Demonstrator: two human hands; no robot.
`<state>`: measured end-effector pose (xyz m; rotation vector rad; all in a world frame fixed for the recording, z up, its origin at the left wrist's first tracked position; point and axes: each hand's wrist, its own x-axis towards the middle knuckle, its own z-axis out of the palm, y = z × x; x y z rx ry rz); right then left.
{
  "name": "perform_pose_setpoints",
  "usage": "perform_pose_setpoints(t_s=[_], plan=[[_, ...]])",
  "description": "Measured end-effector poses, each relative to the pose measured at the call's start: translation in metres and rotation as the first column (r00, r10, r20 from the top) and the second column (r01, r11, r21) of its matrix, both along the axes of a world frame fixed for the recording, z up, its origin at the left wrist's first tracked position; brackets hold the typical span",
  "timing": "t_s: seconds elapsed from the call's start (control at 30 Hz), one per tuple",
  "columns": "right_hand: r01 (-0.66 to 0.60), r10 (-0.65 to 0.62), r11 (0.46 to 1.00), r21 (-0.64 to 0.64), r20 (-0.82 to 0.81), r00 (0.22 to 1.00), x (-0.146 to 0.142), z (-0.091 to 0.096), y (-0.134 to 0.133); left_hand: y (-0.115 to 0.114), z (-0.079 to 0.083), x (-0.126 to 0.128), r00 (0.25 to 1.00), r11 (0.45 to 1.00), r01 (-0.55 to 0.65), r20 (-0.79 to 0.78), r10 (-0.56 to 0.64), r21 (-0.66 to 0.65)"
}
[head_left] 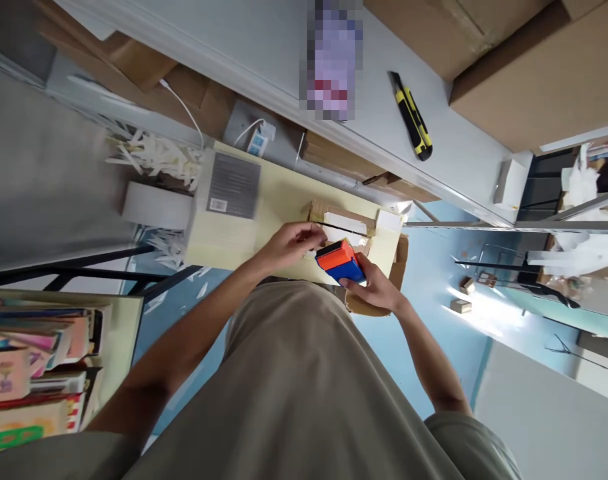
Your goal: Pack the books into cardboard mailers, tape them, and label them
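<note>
My right hand is wrapped round a chunky orange-and-blue object with a black edge, held tilted above the front of a pale yellow table. Its exact kind is not clear. Just left of it, my left hand has its fingers curled together in a pinch; whatever may be in them is too small to make out. Beneath and behind both hands lies a small cardboard box with a white label and a dark line across its top. The fingertips of my left hand are close to the box's near left side.
On the yellow table lies a grey barcoded packet. A raised grey shelf behind carries a yellow-black utility knife, a blurred-out item and large cartons. Books fill a rack at left; an open carton stands at right.
</note>
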<state>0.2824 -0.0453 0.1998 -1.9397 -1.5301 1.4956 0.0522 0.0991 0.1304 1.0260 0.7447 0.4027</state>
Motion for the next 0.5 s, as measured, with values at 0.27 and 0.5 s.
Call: perform_pose_setpoints(t_s=[0.27, 0.5], plan=[[0.014, 0.004, 0.991, -0.135, 0.135, 0.991, -0.022, 0.019, 0.021, -0.001, -0.021, -0.01, 0.996, 0.995, -0.074, 0.037, 0.077, -0.064], [-0.024, 0.06, 0.976, -0.216, 0.163, 0.985, -0.033, 0.029, 0.038, 0.016, -0.024, -0.028, 0.994, 0.995, 0.064, 0.088, -0.057, -0.078]])
